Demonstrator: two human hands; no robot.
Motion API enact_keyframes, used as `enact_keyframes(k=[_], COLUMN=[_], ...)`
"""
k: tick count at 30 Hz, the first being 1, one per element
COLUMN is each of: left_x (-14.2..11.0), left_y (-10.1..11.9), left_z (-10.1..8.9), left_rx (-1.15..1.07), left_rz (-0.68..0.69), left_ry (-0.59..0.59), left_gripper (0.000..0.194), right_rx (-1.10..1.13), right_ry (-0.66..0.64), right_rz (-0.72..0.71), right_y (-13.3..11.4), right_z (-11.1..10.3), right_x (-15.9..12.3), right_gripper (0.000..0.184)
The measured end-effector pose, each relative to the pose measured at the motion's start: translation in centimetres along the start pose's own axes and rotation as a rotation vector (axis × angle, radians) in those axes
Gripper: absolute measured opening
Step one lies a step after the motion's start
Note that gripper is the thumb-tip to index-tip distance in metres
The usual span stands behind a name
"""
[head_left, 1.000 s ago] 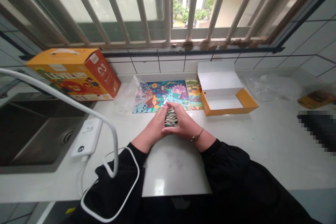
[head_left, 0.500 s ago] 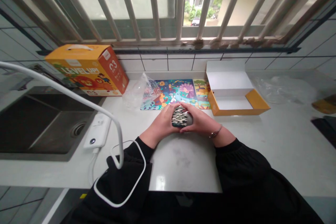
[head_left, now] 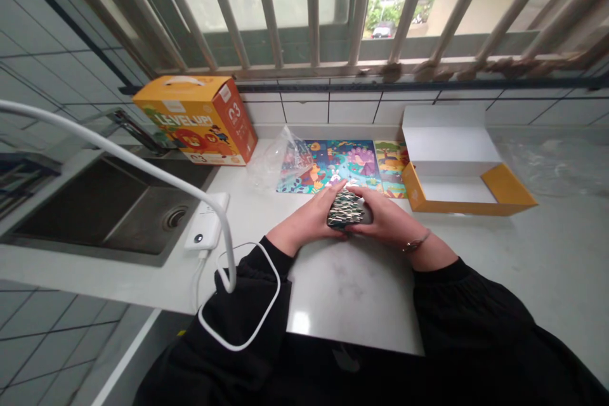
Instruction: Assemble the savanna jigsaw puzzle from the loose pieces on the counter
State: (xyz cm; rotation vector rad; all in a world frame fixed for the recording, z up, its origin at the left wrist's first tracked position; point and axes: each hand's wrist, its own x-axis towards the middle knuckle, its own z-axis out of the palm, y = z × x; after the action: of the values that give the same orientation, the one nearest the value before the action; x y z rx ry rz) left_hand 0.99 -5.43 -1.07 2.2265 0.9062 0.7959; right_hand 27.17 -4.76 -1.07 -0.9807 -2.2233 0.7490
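Observation:
My left hand (head_left: pixel 309 222) and my right hand (head_left: pixel 387 219) press from both sides on a stack of puzzle pieces (head_left: pixel 345 210), held edge-up on the white counter (head_left: pixel 352 279). Both hands are closed around the stack. Just behind it lies a colourful assembled puzzle picture (head_left: pixel 345 165). A crumpled clear plastic bag (head_left: pixel 276 162) rests at the picture's left end. An open orange box with a white inside (head_left: pixel 457 165) stands to the right of the picture.
An orange puzzle carton (head_left: pixel 200 117) stands at the back left beside a steel sink (head_left: pixel 109 203). A white power bank (head_left: pixel 207 231) with a white cable (head_left: pixel 143 168) lies near the sink. More clear plastic (head_left: pixel 552 162) lies at the right. Window bars (head_left: pixel 314 13) rise behind.
The camera view has swung to the left, so everything sits further right in the picture. My hands keep squeezing the stack of pieces in the same spot on the counter.

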Motion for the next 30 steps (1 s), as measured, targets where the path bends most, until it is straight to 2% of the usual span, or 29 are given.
enact_keyframes(k=[4,8,11,15,19,24,30], left_x=[0.1,0.3,0.5,0.5,0.4,0.6,1.0], left_y=[0.2,0.5,0.4,-0.4,-0.5,0.3,0.6], left_z=[-0.1,0.2,0.1,-0.3,-0.9,-0.9,0.9], left_rx=[-0.017,-0.021,-0.100,-0.162,-0.044,0.167,0.265], left_rz=[-0.002,-0.016,-0.038,-0.074,-0.127,-0.114,-0.134], left_ry=[0.039,0.092,0.134,0.165,0.113,-0.007,-0.027], left_gripper=[0.110,0.105,0.110,0.124,0.112,0.077,0.063], right_rx=[0.041,0.048,0.056,0.046,0.063,0.112,0.115], right_ry=[0.008,0.060,0.104,0.168,0.305,0.505,0.564], right_rz=[0.015,0.032,0.100,0.213,0.251,0.342,0.350], right_y=[-0.6,-0.9,-0.9,-0.7,-0.4,0.3,0.7], right_z=[0.3,0.6,0.6,-0.1,-0.8,-1.0,-0.5], right_x=[0.3,0.5,0.5,0.3,0.2,0.1,0.3], right_gripper=[0.095,0.085,0.078,0.083,0.084,0.085,0.086])
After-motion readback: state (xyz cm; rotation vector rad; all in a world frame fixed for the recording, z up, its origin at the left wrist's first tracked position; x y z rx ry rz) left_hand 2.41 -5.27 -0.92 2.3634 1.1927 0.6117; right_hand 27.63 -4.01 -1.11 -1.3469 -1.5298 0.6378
